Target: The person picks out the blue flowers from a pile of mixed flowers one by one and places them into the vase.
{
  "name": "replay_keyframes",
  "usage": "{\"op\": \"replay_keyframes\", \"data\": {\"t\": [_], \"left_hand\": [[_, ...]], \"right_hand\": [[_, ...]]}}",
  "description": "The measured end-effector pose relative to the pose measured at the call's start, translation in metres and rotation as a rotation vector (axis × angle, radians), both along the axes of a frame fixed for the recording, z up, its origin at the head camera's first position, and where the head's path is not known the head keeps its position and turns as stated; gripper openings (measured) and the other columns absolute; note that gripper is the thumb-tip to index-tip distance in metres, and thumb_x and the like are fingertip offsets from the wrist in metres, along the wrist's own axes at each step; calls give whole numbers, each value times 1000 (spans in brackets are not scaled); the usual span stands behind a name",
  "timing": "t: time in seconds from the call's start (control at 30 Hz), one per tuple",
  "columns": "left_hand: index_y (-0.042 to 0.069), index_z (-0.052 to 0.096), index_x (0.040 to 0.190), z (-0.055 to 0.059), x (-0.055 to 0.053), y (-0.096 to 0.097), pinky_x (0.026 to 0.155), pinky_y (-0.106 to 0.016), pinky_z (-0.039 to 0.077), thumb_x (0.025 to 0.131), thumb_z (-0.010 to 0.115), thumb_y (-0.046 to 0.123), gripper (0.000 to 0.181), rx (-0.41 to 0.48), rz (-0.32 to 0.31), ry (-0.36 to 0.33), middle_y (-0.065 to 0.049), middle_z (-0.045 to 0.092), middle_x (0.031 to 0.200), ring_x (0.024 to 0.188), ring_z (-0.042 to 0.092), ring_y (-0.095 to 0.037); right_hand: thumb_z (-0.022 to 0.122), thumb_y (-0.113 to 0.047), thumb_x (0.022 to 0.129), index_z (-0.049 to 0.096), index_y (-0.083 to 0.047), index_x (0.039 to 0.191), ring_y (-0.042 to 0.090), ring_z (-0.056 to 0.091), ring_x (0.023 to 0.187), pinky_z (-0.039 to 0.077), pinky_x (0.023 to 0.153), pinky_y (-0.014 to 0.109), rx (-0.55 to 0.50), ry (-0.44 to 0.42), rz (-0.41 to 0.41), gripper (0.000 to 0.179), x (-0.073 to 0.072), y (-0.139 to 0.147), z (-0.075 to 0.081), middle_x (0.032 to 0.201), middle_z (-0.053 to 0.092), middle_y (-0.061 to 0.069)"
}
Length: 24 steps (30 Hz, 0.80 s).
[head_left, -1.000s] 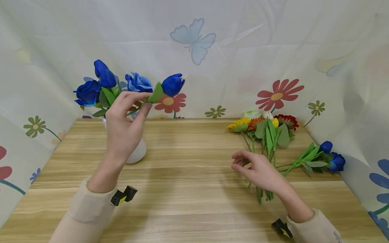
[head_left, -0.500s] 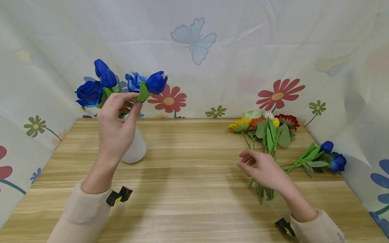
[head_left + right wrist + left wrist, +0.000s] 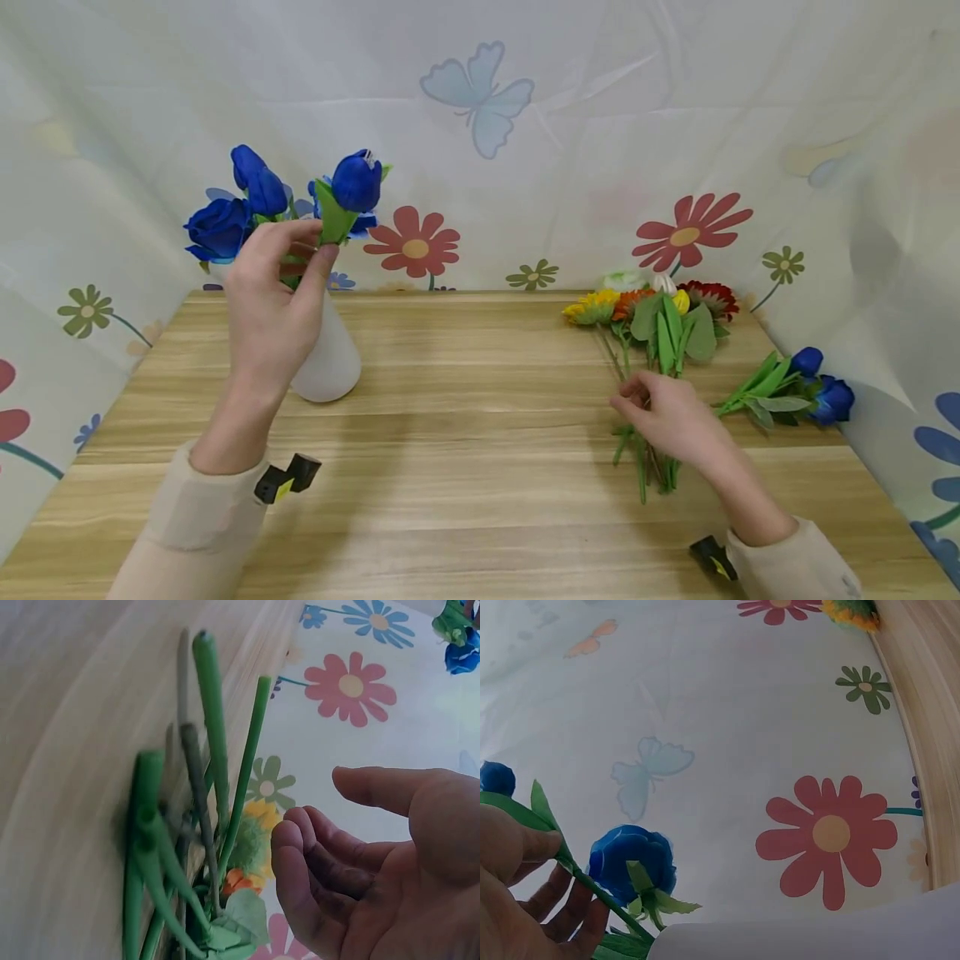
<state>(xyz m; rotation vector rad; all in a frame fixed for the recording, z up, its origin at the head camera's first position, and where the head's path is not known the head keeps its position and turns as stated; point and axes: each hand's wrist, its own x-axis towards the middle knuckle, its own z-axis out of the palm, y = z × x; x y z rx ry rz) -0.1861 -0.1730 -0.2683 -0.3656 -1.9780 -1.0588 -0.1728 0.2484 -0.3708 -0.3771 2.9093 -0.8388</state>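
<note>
My left hand (image 3: 270, 304) pinches a blue tulip (image 3: 357, 182) just under its head, with a green leaf at the fingertips. It is raised over the mouth of a white vase (image 3: 330, 362), partly hidden by the hand. In the left wrist view the green stem (image 3: 604, 895) slants down to the vase's pale rim, beside a blue rose (image 3: 634, 862). Other blue flowers (image 3: 220, 227) stand in the vase to the left. My right hand (image 3: 675, 423) hovers over the stems (image 3: 214, 727) of a mixed bunch, fingers loosely bent and holding nothing.
The mixed bunch has a yellow flower (image 3: 592, 308), an orange one (image 3: 632, 305) and a dark red one (image 3: 708, 300), lying at the back right. More blue flowers (image 3: 828, 400) lie near the right edge. A printed curtain (image 3: 570, 167) hangs behind the table (image 3: 465, 500).
My left hand has moved left with the blue tulip, which has gone from leaning right to nearly upright over the vase. My right hand has drifted slightly right above the stems.
</note>
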Motion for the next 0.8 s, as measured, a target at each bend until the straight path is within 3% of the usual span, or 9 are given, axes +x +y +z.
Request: {"op": "replay_keyframes", "data": {"t": [0.2,0.67,0.8], "left_hand": [[-3,73,116,4,-1,-2,76,-13,49,98,69,6,20,1,20,-4,-16,69,103,91,67,-22],[1,72,122,6,-2,-6,74,-17,47,100,68,10,24,11,77,-74,-15,69,107,87,65,-19],[-1,72,121,4,-3,-7,73,-14,47,99,68,10,24,-13,82,-50,-16,69,106,86,67,-23]], "right_hand": [[66,-24,102,64,-7,93,15,48,56,40,51,31,32,1,-18,19,1,10,0,71,58,-1],[55,-19,106,63,2,105,18,55,65,45,54,36,99,-58,-58,22,-4,28,3,82,63,6],[54,-18,105,64,3,107,19,55,66,45,55,36,101,-54,-59,23,-3,29,4,83,63,6]]}}
